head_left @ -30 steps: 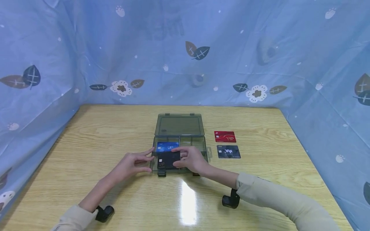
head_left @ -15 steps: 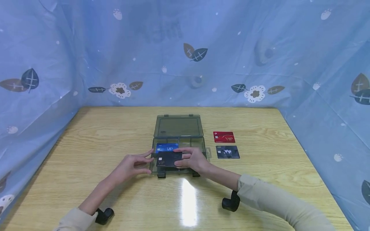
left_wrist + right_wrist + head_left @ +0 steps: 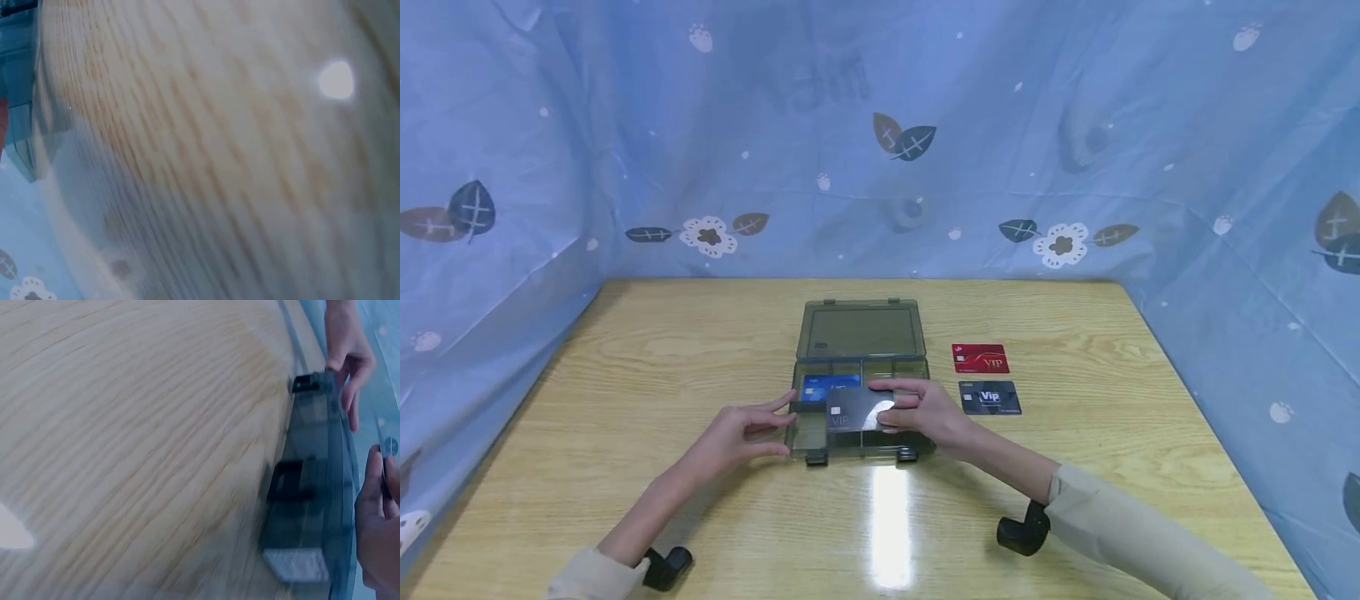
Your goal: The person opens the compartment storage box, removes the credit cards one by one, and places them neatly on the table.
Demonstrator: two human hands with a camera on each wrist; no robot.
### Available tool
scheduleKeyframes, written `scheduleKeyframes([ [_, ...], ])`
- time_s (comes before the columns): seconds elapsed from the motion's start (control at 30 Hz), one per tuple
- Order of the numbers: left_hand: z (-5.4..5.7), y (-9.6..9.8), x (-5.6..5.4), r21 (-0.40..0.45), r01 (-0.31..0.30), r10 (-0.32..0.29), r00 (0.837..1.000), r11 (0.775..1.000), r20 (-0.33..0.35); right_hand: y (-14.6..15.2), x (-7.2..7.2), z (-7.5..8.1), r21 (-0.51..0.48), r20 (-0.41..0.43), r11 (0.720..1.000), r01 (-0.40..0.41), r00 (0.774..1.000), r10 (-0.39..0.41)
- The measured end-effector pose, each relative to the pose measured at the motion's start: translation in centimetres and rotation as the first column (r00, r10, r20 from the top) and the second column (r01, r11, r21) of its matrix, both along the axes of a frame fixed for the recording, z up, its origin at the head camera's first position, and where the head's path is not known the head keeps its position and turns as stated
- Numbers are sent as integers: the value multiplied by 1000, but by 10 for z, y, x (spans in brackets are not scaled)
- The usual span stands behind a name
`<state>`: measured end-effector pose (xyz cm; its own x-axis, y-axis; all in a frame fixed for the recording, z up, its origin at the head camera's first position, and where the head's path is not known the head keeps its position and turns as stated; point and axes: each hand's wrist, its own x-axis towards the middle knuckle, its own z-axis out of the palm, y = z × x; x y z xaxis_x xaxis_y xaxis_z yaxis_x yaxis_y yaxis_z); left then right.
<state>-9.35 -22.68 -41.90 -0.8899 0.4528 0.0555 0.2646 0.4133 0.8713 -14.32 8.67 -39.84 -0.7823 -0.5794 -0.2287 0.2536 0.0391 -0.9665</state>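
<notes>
Above the front part of a smoky see-through compartment box [image 3: 808, 433], my right hand [image 3: 936, 412] pinches a black VIP card [image 3: 848, 410] by its right end. Its lid [image 3: 861, 331] lies folded back. A blue VIP card [image 3: 827, 383] lies in the rear left of the box, partly covered by the black card. My left hand [image 3: 737, 433] touches the left side of the box with spread fingers. In the right wrist view, both hands show, with the right hand [image 3: 378, 531] above the box [image 3: 306, 437]. The left wrist view shows mostly tabletop.
Right of the box, a red VIP card [image 3: 981, 358] lies behind a dark Vip card [image 3: 990, 398]. The wooden table [image 3: 700, 333] meets a blue patterned cloth [image 3: 790, 150] at the back and sides. A bright reflection lies on the table before the box.
My right hand has lifted the black card from the box's left front and moved it right, exposing the front left compartment. My left hand has stayed at the box's left side.
</notes>
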Motion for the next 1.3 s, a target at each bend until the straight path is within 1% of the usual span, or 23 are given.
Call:
scheduleKeyframes([
  [0.17,-1,-2,2,-8,-1,1,1000,1000,-15,18,2,1,23,2,1000,-5,1000,5],
  [0.37,-2,-2,3,-11,-9,9,1000,1000,-13,43,5,0,41,17,999,5,1000,-6],
  [0.57,-2,-2,3,-17,-7,7,1000,1000,-11,77,6,-6,36,15,999,-1,1000,1],
  [0.67,-2,-2,3,-9,-6,5,1000,1000,-7,94,7,-8,22,28,1000,-8,1000,7],
  [0.8,-3,-2,2,3,-7,7,1000,1000,-3,115,9,-10,30,24,999,-14,1000,13],
  [0.9,-2,-1,1,0,-10,10,1000,1000,-14,129,10,-14,18,18,1000,-23,1000,22],
  [1.07,-1,-1,1,1,-16,16,1000,1000,-27,147,12,-25,-43,21,998,-44,999,45],
  [1.3,-1,0,1,7,-15,15,1000,1000,-16,171,16,-35,-33,2,998,-51,999,51],
])
